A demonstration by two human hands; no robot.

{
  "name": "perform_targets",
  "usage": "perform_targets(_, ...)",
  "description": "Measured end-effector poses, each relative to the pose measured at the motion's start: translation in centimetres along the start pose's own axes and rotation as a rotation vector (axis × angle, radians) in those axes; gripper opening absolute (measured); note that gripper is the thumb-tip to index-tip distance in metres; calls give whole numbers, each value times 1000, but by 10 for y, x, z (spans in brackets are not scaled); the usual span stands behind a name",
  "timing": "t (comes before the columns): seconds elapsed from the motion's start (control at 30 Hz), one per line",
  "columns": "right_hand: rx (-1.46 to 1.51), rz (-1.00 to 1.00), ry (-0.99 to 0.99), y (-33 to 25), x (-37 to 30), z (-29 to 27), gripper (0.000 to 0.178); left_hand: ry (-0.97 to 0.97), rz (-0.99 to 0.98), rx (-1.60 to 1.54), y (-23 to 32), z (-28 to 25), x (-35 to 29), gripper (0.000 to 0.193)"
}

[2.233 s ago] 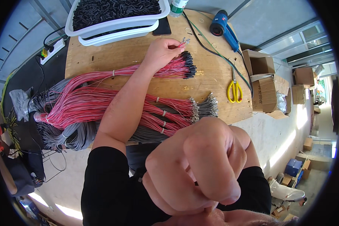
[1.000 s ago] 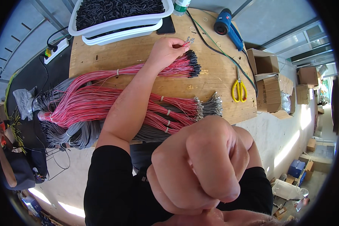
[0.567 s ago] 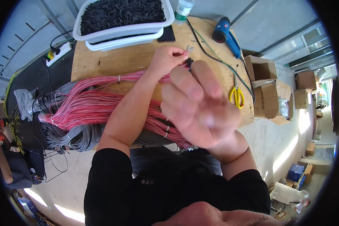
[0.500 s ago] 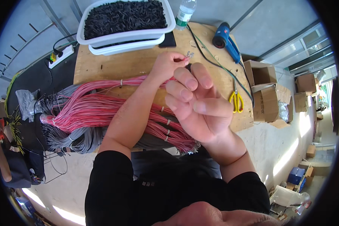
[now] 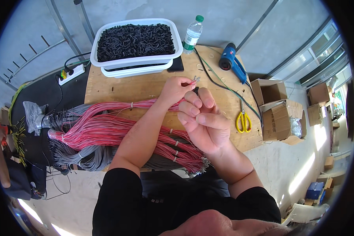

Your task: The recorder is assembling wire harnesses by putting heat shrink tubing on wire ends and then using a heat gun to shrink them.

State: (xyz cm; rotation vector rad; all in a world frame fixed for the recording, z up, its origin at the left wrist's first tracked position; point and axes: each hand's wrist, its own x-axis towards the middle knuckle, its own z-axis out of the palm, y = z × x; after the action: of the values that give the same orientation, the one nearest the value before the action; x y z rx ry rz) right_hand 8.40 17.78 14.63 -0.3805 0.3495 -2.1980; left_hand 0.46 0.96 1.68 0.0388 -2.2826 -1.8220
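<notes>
My left hand pinches the ends of a few red wires over the wooden table. Bare metal terminals stick out past its fingertips. Nearer to me, my right hand is raised palm up, fingers curled and the thumb tip against a fingertip; anything between them is too small or hidden. Under my left forearm lies a thick bundle of red wires, tied with white bands, with metal tips at its right end. Grey wires lie beneath it.
Short black tubes fill a white tub at the back. Beside it stand a water bottle and a blue heat gun. Yellow-handled scissors lie right, near cables. Cardboard boxes stand beyond the table. Another person's arm shows far left.
The view has tilted, so the table sits lower in the picture. My right hand's thumb has come up against its curled fingers. The left hand keeps its pinch on the wires.
</notes>
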Motion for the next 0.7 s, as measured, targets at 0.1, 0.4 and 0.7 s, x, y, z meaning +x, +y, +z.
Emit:
perform_targets(0.1,-4,0,-5,1,0,-1,40,13,-6,8,2,0,-1,26)
perform_targets(0.4,0,-13,-9,0,1,0,40,17,-30,53,6,1,-1,25)
perform_targets(0.7,-4,-10,-35,0,3,-6,41,44,41,35,5,2,-2,24)
